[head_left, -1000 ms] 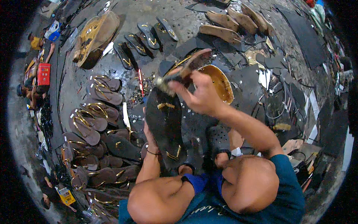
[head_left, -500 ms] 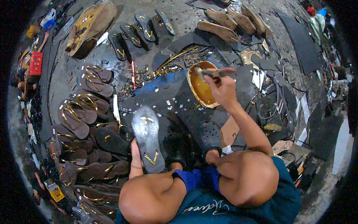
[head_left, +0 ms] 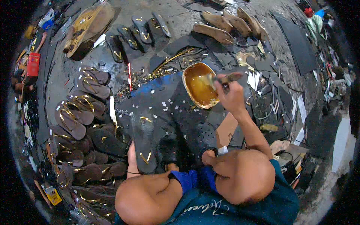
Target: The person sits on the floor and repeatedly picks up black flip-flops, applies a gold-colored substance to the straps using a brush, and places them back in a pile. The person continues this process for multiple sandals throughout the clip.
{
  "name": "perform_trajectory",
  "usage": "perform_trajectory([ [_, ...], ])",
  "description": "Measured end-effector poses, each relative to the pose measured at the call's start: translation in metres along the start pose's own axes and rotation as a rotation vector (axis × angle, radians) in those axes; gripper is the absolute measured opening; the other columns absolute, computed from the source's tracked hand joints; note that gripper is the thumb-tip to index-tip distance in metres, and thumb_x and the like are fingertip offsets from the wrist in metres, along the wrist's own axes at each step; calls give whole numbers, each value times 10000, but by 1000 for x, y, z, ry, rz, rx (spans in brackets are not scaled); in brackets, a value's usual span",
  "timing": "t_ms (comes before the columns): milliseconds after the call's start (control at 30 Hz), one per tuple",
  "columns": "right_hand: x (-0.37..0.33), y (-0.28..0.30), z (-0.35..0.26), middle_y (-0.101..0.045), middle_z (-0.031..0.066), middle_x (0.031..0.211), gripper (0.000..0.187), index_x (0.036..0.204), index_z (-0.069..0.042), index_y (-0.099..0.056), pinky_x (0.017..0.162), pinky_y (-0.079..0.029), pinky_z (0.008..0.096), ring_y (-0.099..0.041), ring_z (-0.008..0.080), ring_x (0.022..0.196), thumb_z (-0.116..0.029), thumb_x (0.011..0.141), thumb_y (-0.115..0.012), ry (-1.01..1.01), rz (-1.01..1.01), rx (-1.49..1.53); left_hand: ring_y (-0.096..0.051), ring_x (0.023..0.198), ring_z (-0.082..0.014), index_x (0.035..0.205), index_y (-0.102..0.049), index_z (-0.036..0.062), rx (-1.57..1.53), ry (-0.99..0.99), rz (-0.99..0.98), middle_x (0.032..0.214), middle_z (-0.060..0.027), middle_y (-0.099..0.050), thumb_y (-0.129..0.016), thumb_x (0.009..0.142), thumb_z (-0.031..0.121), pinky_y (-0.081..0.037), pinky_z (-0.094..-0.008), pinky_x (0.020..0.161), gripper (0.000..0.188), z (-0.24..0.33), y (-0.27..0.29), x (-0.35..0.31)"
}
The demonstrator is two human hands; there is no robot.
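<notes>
Between the knees, on the floor, the left hand (head_left: 132, 159) is gripping a dark sandal sole (head_left: 144, 140) by its near edge; fingers are mostly hidden under the sole, so only the wrist and thumb side are showing. Sole's long axis is running near-to-far, toe end pointing away from the person, gold strap pieces sitting on its near half.

Right hand (head_left: 231, 98) is closed around a brush (head_left: 225, 79), bristle end dipping into a round bowl of amber glue (head_left: 200, 85) just left of the hand. Brush is lying roughly left-right, handle tip pointing right. Bristles are blurring into the glue, hard to separate.

Under the sole a black mat (head_left: 165, 108) with pale scraps is covering the floor; feet in dark perforated clogs (head_left: 204, 137) are partly hidden by the knees.

Left side: rows of finished brown sandals with gold straps (head_left: 78, 112) are overlapping; lower ones are cut off by the dark fisheye rim. Far top: tan bare soles (head_left: 221, 28) lying side by side, and a large brown mould-like piece (head_left: 88, 26).

Packages: a red rectangular can (head_left: 33, 63) is standing at far left, a small yellow box (head_left: 52, 195) at lower left, a blue-white packet (head_left: 47, 20) at upper left; print is too small to make out. Right rim is dark and cluttered with black sheet offcuts (head_left: 296, 45).
</notes>
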State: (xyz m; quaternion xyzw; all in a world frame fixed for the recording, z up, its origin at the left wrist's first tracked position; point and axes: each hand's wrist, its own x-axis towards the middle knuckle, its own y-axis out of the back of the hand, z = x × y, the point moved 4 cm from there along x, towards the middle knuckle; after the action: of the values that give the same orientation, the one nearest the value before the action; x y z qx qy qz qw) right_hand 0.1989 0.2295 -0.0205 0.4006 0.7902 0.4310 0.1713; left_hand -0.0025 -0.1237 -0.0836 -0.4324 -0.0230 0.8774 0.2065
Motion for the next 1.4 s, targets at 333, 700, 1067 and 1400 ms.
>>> perform_trajectory([
  [333, -39, 37, 46, -669, 137, 954, 392, 1065, 49, -591, 750, -516, 361, -651, 232, 844, -287, 878, -667, -572, -349, 863, -663, 865, -263, 1176, -571, 15, -76, -14, -85, 1037, -133, -656, -313, 973, 421, -560, -404, 772, 522, 23, -47, 14],
  [700, 24, -3, -183, -688, 87, 980, 272, 1098, -55, -646, 774, -510, 332, -651, 197, 888, -153, 848, -694, 395, -407, 854, -647, 852, -229, 1189, -566, 31, -256, -137, -406, 1028, -97, -656, -310, 955, 510, -547, -405, 747, 591, 80, -139, 38],
  [1067, 10, 11, -186, -666, 62, 945, 383, 1148, -129, -630, 760, -491, 370, -629, 268, 837, -64, 772, -665, 826, -134, 700, -535, 1150, -272, 1307, -462, 26, -574, -250, -917, 1290, -151, -532, -379, 971, 403, -430, -436, 1018, 512, 99, -99, 36],
  [1400, -38, -4, -196, -644, 66, 982, 393, 1134, -128, -636, 725, -465, 386, -614, 267, 855, -120, 741, -634, 1064, -273, 668, -645, 944, -261, 1218, -557, 59, -319, -210, -178, 1094, -133, -644, -363, 974, 433, -538, -405, 815, 487, 105, -136, 9],
])
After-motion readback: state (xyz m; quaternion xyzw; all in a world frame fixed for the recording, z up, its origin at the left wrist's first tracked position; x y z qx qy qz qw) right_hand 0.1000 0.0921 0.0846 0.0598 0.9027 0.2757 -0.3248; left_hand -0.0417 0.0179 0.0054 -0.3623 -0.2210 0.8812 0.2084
